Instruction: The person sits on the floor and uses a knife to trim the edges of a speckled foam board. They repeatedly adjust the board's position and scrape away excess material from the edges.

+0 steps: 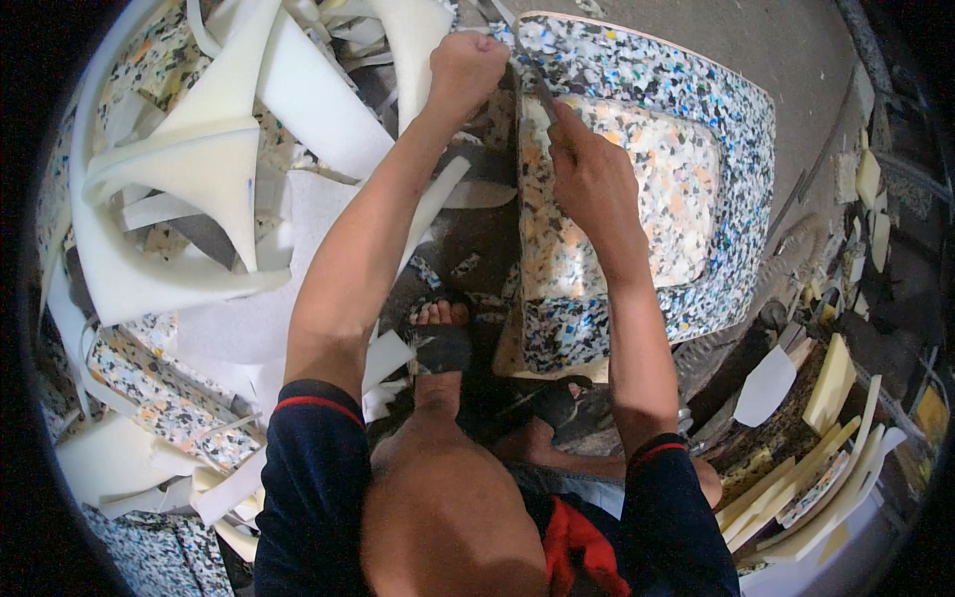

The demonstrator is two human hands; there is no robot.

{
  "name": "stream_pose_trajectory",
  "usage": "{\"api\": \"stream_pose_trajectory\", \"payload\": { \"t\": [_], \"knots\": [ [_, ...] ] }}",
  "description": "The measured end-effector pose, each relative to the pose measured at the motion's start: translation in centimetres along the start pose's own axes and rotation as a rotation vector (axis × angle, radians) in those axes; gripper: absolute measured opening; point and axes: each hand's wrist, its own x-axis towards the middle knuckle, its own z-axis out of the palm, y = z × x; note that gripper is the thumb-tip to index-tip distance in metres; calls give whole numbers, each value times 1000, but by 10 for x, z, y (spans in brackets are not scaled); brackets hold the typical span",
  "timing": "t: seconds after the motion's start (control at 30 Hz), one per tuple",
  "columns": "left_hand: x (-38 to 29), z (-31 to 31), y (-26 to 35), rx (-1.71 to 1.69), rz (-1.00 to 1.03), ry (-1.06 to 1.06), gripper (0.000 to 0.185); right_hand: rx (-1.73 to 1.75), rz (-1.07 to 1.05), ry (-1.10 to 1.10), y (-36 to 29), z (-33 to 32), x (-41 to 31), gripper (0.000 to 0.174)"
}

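My right hand grips the handle of a long knife. Its narrow blade slants up and left, across the left edge of a foam cushion. That cushion is speckled rebonded foam, blue, black and white around a peach-toned inset panel. My left hand is curled into a fist beside the cushion's far left corner, near the blade. Whether a scrap lies inside the fist is hidden. Speckled foam shows just beyond its knuckles.
Cream foam offcuts and a white foam slab heap up on the left. Thin foam strips stand at the lower right near a corrugated hose. My sandalled foot is between heap and cushion.
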Motion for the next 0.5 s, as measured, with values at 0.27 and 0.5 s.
{"api": "stream_pose_trajectory", "payload": {
  "t": [0.27,0.5],
  "knots": [
    [-3,2,0,-62,24,39,26,-56,165,-108,-9,-21,-52,40],
    [-6,-2,2,-69,-70,9,23,-61,7,-7,-8,-3,-17,41]
  ]
}}
